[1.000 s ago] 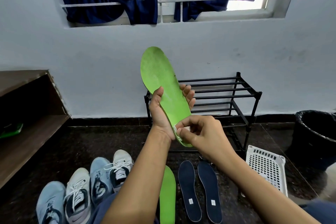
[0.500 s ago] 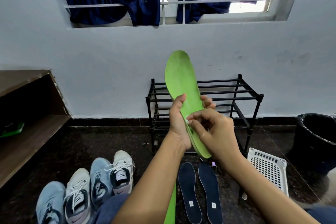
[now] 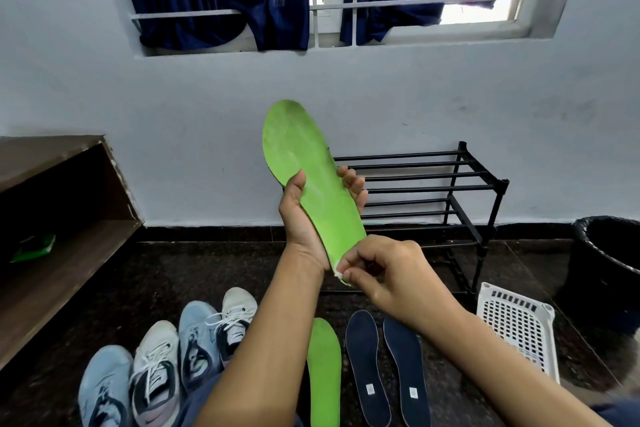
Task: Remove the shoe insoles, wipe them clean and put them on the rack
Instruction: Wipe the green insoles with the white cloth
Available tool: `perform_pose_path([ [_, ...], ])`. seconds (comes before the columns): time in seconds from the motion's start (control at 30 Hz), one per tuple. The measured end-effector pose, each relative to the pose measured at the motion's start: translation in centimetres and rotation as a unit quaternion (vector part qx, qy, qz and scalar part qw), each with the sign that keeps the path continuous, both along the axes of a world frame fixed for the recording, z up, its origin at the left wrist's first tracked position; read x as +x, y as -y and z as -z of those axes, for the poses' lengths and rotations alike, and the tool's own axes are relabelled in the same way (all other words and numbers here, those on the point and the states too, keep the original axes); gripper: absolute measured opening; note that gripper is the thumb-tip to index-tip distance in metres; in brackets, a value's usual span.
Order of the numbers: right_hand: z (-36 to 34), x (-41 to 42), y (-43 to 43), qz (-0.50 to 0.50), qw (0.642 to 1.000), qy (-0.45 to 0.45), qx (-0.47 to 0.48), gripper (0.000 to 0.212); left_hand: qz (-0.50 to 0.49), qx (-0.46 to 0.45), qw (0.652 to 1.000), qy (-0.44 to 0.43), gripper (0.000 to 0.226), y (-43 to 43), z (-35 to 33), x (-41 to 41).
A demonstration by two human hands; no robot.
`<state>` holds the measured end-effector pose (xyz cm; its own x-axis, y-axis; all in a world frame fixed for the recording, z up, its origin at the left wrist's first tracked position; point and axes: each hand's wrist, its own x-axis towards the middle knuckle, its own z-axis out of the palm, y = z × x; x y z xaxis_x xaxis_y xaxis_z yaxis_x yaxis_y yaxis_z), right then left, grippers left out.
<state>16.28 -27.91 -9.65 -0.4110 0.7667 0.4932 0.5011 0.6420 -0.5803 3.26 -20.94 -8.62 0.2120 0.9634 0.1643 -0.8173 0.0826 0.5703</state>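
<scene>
A green insole (image 3: 311, 180) is gripped upright in the left hand (image 3: 304, 222), thumb and fingers curled around its edges, while its heel is pinched with a white wipe (image 3: 337, 273) by the right hand (image 3: 391, 277).

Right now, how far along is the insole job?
Done: four insoles are out of the shoes; one green insole and two navy insoles lie on the floor. In hand: left hand holds another green insole while right hand wipes its heel. Left: the rack holds no insoles.
</scene>
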Motion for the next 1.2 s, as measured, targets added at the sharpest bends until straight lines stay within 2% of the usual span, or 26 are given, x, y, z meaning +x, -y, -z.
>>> perform_pose_path([
  [0.13, -0.1, 0.8, -0.6, -0.004, 0.996, 0.090, 0.021, 0.012, 0.001, 0.005, 1.000, -0.005, 0.048, -0.1, 0.0, 0.0],
  [0.23, 0.3, 1.2, -1.0, 0.061, 0.991, 0.113, 0.048, 0.012, -0.004, 0.003, 1.000, -0.009, 0.047, -0.2, 0.0, 0.2],
  [0.33, 0.4, 1.3, -1.1, 0.134, 0.988, 0.039, 0.074, 0.016, 0.001, 0.003, 1.000, -0.015, 0.047, -0.1, 0.0, 0.5],
  [0.47, -0.5, 0.9, -0.5, 0.155, 0.978, -0.125, -0.059, 0.021, 0.030, 0.012, 0.999, -0.008, 0.047, 0.1, 0.1, 0.9],
  [0.67, -1.4, 0.6, 0.1, 0.116, 0.984, -0.098, -0.096, 0.021, 0.074, 0.054, 0.996, 0.005, 0.069, 0.1, 0.0, 0.7],
  [0.83, -1.6, 0.0, 0.4, 0.100, 0.994, 0.014, -0.042, 0.019, 0.062, 0.073, 0.995, 0.033, 0.068, -0.6, -0.2, -0.3],
  [0.97, -1.3, 0.3, 0.4, 0.124, 0.983, 0.060, 0.118, 0.022, 0.047, 0.059, 0.995, 0.062, 0.058, -0.6, -0.2, 0.0],
  [1.03, -1.0, 0.4, 0.3, 0.107, 0.980, 0.028, 0.167, 0.023, 0.041, 0.041, 0.996, 0.072, 0.058, -0.7, 0.0, 0.5],
  [1.1, -0.7, 0.1, 0.2, 0.075, 0.983, -0.033, 0.166, 0.024, 0.049, 0.026, 0.996, 0.073, 0.057, -0.6, 0.2, 1.2],
  [1.2, -0.3, -0.1, -0.3, 0.078, 0.981, -0.072, 0.164, 0.023, 0.070, 0.016, 0.995, 0.063, 0.057, -0.5, 0.4, 1.9],
])
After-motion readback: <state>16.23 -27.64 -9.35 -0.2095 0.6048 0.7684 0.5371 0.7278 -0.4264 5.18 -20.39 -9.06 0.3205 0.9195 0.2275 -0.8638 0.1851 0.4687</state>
